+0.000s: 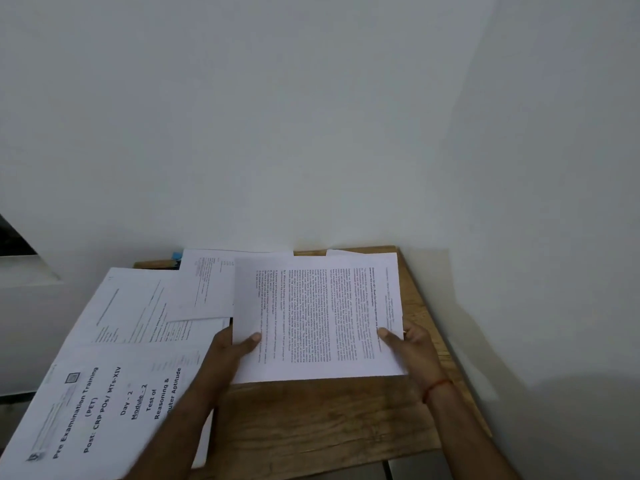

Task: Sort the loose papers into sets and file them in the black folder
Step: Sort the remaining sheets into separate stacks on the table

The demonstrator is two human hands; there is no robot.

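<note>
you look to be early in this job: nothing here reads as filed yet. your left hand (228, 348) and right hand (412, 344) hold a printed sheet (318, 317) by its near edge, just above the table (311, 417). each thumb is pressed on top and the other fingers are tucked under, out of sight, so both hands are pinching that paper. whether it is one sheet or a thin stack, i cannot tell. my guess is that you are checking it to decide which set it joins. the other loose papers lie to your left in an overlapping spread, not in squared piles. a cover sheet (104, 410) headed "pre examination training" lies nearest you and hangs past the table's left edge. a form-like page (131, 306) sits beyond it, and a third page (204, 285) lies toward the back. so most of the sorting, and all of the filing, looks to be left. i cannot pick out the black folder; a dark sliver (227, 320) shows between the sheets, but i cannot tell what it is. the table is a small wooden top pushed against a plain white wall (311, 116), with a small blue object (177, 255) at its back edge.
</note>
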